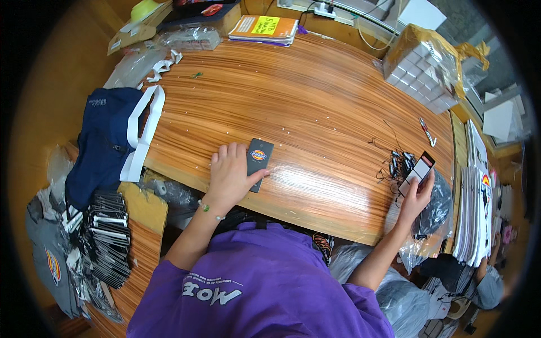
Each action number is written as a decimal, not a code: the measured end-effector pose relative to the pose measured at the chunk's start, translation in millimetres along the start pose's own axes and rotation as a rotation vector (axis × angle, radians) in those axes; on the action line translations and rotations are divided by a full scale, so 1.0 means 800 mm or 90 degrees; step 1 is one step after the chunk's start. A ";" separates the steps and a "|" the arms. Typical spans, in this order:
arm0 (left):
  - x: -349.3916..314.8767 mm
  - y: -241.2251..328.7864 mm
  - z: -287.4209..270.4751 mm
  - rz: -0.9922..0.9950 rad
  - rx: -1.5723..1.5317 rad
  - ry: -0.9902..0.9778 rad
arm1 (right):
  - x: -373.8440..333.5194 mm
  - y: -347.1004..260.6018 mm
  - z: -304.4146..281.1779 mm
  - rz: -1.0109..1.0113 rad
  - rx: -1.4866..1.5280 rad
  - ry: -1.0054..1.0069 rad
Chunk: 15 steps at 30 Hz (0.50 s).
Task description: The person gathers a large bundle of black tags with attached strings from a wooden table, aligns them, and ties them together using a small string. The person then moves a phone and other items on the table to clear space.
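Note:
A dark grey hang tag (260,158) with a coloured oval emblem lies on the table near its front edge. My left hand (232,172) rests flat beside it, fingers stretched out, with the thumb lying across the tag's lower part. At the right, my right hand (418,197) is closed on a small white-and-black tag (417,173) with a reddish patch at its top end. Just beyond that hand is a tangle of black tag strings (399,163). A dark plastic-wrapped bundle (438,205) sits beside my right hand, partly hidden by it.
Navy folded clothing (104,135) lies at the left, above a stack of black tags (108,239). A plastic-wrapped block of small white boxes (420,70) stands back right, with a red pen (428,132) nearer. Notebooks (264,29) lie at the back; stacked papers (472,197) at the right.

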State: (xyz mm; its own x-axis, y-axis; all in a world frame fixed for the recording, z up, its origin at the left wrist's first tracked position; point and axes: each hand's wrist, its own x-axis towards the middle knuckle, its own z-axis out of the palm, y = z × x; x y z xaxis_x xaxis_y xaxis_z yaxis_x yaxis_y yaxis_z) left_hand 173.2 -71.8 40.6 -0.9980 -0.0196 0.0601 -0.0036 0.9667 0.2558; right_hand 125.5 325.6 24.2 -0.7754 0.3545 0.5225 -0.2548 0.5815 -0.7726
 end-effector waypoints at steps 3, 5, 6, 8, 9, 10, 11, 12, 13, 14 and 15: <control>0.003 0.003 0.004 -0.017 0.020 -0.034 | -0.013 -0.008 0.021 0.018 0.037 0.040; 0.007 0.003 0.003 -0.015 0.007 -0.067 | -0.016 -0.002 0.021 0.052 0.078 0.024; 0.007 0.002 0.005 -0.016 -0.011 -0.072 | -0.018 -0.002 0.022 0.060 0.096 0.015; 0.011 -0.004 0.003 -0.010 -0.048 -0.076 | -0.019 0.001 0.027 0.041 0.115 0.005; 0.013 -0.006 0.001 -0.005 -0.066 -0.083 | -0.020 0.005 0.029 0.035 0.130 -0.007; 0.012 -0.007 0.002 0.003 -0.087 -0.093 | -0.021 0.008 0.027 0.037 0.143 -0.007; 0.011 -0.009 0.002 0.010 -0.107 -0.104 | -0.022 0.009 0.027 0.040 0.155 -0.007; 0.012 -0.015 0.002 0.023 -0.121 -0.102 | -0.020 0.009 0.028 0.045 0.168 0.005; 0.013 -0.021 0.002 0.033 -0.136 -0.100 | -0.018 0.010 0.030 0.049 0.181 0.014; 0.013 -0.024 0.003 0.043 -0.151 -0.099 | -0.017 0.005 0.031 0.050 0.183 0.021; 0.012 -0.023 0.003 0.052 -0.154 -0.106 | -0.017 0.006 0.027 0.047 0.178 0.024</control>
State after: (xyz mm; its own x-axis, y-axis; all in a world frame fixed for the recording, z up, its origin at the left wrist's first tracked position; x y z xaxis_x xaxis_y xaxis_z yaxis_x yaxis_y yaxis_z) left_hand 163.6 -89.4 33.7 -0.9910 0.1179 -0.0637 0.0731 0.8739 0.4806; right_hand 122.0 307.8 5.3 -0.7772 0.4186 0.4698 -0.3518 0.3301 -0.8760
